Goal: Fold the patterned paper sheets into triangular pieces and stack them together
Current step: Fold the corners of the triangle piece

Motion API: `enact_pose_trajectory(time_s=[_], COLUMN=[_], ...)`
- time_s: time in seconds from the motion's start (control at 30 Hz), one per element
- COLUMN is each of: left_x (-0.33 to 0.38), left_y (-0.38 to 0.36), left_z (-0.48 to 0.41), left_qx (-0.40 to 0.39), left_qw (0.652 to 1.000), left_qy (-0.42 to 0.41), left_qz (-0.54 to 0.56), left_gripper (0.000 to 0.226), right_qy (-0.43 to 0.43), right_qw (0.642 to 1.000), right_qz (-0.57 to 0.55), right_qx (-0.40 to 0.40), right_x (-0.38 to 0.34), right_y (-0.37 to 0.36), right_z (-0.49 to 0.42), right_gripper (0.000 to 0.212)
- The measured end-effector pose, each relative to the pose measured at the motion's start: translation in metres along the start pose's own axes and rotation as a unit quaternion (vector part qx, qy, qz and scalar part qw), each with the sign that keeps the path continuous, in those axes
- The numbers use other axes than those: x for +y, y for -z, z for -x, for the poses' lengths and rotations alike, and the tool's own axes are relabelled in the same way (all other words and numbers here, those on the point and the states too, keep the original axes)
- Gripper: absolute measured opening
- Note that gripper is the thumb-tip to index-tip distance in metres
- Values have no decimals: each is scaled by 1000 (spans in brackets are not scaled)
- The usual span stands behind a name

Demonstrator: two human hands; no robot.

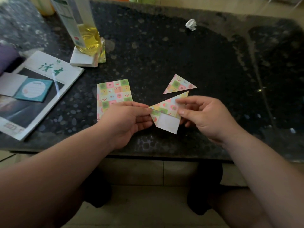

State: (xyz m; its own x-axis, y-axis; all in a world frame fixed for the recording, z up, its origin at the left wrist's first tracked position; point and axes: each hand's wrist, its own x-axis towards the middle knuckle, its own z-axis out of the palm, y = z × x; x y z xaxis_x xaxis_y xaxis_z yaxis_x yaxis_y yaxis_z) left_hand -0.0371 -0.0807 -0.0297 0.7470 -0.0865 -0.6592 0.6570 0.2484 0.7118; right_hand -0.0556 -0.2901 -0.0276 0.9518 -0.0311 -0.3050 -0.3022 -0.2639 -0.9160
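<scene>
Head view: both hands [131, 119] [202, 116] pinch half-folded checkered paper [166, 112].

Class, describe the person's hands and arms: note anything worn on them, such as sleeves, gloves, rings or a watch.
The left hand and right hand are ungloved, with no rings showing. The left forearm and right forearm are bare up to the frame's edge: no sleeve, watch or bracelet shows.

The partly folded sheet [166, 111] is held between the left hand [126, 122] and the right hand [205, 117]. Positions on the table [164, 55] relative to it:
- folded triangle [178, 84]: 1 o'clock, just beside
- flat sheets [114, 92]: 9 o'clock
- bottle [77, 25], on a paper pad [82, 59]: 10 o'clock
- magazine [49, 74]: 9 o'clock, well apart
- crumpled wad [191, 25]: 12 o'clock
</scene>
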Motion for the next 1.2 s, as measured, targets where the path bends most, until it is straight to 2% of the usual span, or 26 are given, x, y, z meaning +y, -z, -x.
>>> enact_pose_trajectory(time_s=[0.07, 0.13, 0.23, 0.4, 0.47, 0.57, 0.67, 0.7, 0.77, 0.87, 0.93, 1.1, 1.2], left_x=[0, 0, 1, -3, -6, -11, -19, -20, -22, -23, -23, -27, -31], left_y=[1, 5, 12, 18, 19, 20, 20, 20, 21, 24, 25, 27, 28], left_z=[1, 2, 7, 9, 8, 8, 6, 5, 2, -2, -1, 0, 1], left_qx=[-23, -62, -117, -57, -60, -67, -58, -53, -46, -36, -28, -12, 1], left_qw=[1000, 992, 938, 847, 808, 753, 713, 710, 710, 714, 717, 716, 716], left_qy=[-9, -67, -170, -233, -257, -288, -299, -298, -296, -290, -278, -268, -285], left_qz=[-15, -87, -278, -474, -527, -588, -631, -636, -637, -636, -638, -645, -637], left_gripper=[19, 35, 41, 21, 12, 17, 22, 22, 20, 16, 16, 21, 24], right_qy=[-11, -29, -66, -73, -49, 63, 113, 120, 138, 160, 151, 78, 75], right_qw=[1000, 999, 998, 997, 991, 940, 912, 902, 894, 909, 918, 945, 953], right_qz=[10, 14, -1, 25, 119, 329, 351, 363, 383, 368, 356, 304, 285], right_qx=[-1, 5, 10, -22, -27, -60, -181, -201, -186, -112, -93, -92, -72], right_x=[2, 3, 4, 7, 9, 12, 16, 17, 22, 26, 27, 20, 22], right_y=[-1, 0, 3, 3, 6, 11, 11, 9, 5, -2, -4, -15, -21], right_z=[0, -1, -3, -2, -1, 2, 8, 9, 8, 3, -1, -1, -3], right_gripper=[22, 19, 21, 21, 20, 31, 41, 41, 38, 14, 6, 9, 20])
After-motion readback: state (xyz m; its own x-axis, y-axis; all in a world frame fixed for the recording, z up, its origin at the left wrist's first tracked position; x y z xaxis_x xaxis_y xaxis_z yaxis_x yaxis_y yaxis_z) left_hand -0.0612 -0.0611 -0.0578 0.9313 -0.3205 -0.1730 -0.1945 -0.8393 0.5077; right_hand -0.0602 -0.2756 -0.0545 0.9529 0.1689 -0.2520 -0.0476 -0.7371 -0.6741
